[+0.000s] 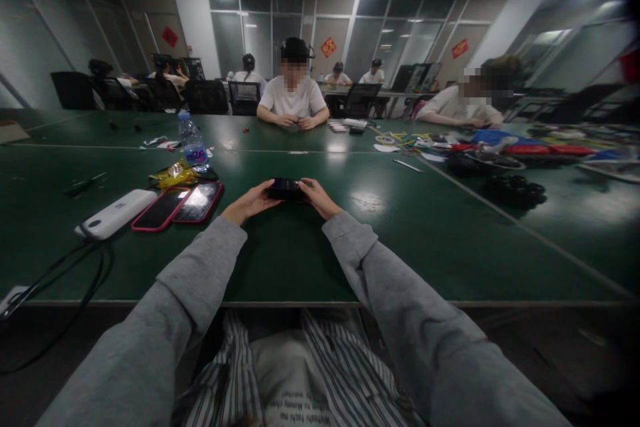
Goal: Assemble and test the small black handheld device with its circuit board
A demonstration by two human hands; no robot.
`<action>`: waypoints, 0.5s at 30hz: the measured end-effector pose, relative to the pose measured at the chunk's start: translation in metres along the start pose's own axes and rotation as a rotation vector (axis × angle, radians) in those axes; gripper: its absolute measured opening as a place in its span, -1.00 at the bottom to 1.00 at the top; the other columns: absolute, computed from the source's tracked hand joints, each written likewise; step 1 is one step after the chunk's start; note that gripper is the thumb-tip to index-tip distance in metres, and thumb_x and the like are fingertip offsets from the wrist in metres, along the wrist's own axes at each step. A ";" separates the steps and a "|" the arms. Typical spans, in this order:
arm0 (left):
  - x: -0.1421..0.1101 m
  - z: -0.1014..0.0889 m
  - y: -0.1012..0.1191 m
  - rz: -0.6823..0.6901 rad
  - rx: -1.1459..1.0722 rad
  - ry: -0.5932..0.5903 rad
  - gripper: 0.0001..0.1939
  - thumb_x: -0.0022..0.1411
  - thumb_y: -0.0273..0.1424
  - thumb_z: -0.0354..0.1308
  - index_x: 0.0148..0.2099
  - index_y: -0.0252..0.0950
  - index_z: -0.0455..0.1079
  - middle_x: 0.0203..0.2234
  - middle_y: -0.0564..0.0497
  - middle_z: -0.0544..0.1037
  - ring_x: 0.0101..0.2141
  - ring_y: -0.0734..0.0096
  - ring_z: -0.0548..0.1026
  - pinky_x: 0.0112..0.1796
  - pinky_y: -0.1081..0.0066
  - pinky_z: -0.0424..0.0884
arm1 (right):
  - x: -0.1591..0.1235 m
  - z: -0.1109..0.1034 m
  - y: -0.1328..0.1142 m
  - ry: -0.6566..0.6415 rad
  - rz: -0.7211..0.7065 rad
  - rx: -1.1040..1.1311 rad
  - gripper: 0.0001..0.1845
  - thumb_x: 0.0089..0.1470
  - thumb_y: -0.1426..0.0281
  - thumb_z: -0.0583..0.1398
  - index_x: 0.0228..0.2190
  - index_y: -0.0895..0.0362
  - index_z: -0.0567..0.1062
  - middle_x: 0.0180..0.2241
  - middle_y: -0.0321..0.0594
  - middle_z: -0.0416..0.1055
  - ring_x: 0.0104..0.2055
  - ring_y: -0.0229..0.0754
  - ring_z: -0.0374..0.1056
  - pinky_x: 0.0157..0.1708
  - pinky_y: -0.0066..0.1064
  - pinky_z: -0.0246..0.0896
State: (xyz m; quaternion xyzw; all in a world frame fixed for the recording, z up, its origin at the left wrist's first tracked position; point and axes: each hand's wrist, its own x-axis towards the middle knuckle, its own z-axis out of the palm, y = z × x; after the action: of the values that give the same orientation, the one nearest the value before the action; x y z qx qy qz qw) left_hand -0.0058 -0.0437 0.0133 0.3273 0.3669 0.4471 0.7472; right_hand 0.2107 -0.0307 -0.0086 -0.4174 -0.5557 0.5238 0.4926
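Note:
A small dark, flat object [284, 189] lies on the green table [400, 240] straight ahead of me. My left hand [253, 200] grips its left end with fingers curled round it. My right hand [316, 195] holds the right end the same way. Both arms, in grey sleeves, reach out over the table's near edge. What the dark object is cannot be made out.
To my left lie two phones in red cases [180, 205], a white power bank [116, 213] with black cables, a yellow wrapper [173, 175] and a water bottle [193, 141]. Colourful clutter [500, 153] fills the right. People sit across the table [293, 97].

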 end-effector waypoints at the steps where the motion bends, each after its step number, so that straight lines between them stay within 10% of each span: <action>1: 0.000 0.000 0.000 0.001 -0.001 -0.003 -0.64 0.20 -0.36 0.20 0.02 -0.39 0.35 -0.30 -0.17 0.52 -0.24 0.27 0.56 -0.17 0.36 0.53 | 0.001 -0.001 0.000 -0.008 0.015 0.036 -0.57 0.04 0.12 0.22 -0.10 0.04 0.31 -0.23 -0.22 0.40 -0.21 -0.15 0.39 -0.14 -0.15 0.40; 15: 0.002 -0.002 -0.002 0.048 -0.004 -0.042 -0.61 0.18 -0.38 0.22 0.04 -0.41 0.33 -0.26 -0.20 0.53 -0.19 0.25 0.55 -0.11 0.31 0.50 | -0.004 -0.007 -0.008 -0.064 0.084 0.321 -0.66 -0.05 0.27 0.33 -0.22 0.06 0.39 -0.27 -0.26 0.45 -0.26 -0.22 0.42 -0.23 -0.28 0.44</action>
State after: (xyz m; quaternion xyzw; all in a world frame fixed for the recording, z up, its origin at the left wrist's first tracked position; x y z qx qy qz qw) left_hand -0.0059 -0.0428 0.0101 0.3439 0.3424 0.4585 0.7445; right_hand 0.2188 -0.0339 -0.0009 -0.3394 -0.4625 0.6390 0.5124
